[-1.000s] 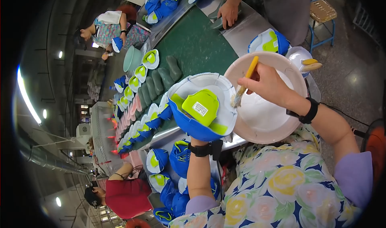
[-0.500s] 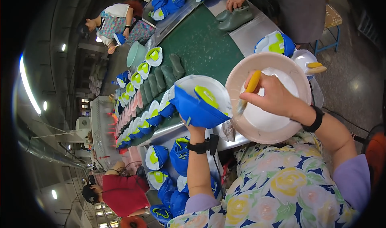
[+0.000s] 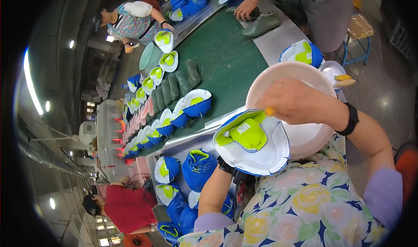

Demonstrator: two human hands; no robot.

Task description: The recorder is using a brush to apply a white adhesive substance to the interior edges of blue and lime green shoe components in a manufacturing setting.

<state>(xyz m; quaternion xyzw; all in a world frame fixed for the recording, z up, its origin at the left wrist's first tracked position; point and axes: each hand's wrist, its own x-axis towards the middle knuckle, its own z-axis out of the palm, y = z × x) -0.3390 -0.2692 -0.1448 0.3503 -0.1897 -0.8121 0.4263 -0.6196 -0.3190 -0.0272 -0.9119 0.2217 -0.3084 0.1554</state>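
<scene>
A blue shoe upper (image 3: 278,153) with a white underside and lime-green lining faces up in front of me. My left forearm (image 3: 214,189) reaches up behind it, and the upper hides the fingers holding it. My right hand (image 3: 292,100) grips a brush by its yellow handle (image 3: 270,111); the bristles are hidden. That hand is over the upper's far edge and the wide pale-pink basin (image 3: 254,84), which has white inside. Another shoe upper (image 3: 202,108) lies on the green belt (image 3: 226,51), at the near end of a row.
Dark green shoe lasts (image 3: 191,73) and more uppers line the belt. Blue uppers (image 3: 198,171) fill a tray by my left arm. A small white bowl (image 3: 331,70) with yellow-handled brushes stands beyond the basin. Across the belt, a person (image 3: 135,23) sets down an upper; another person's hand (image 3: 247,8) touches lasts.
The held upper has turned, underside up, and moved toward me and right, uncovering the upper on the belt. My right hand has rolled over with the brush. The person opposite has reached to the belt.
</scene>
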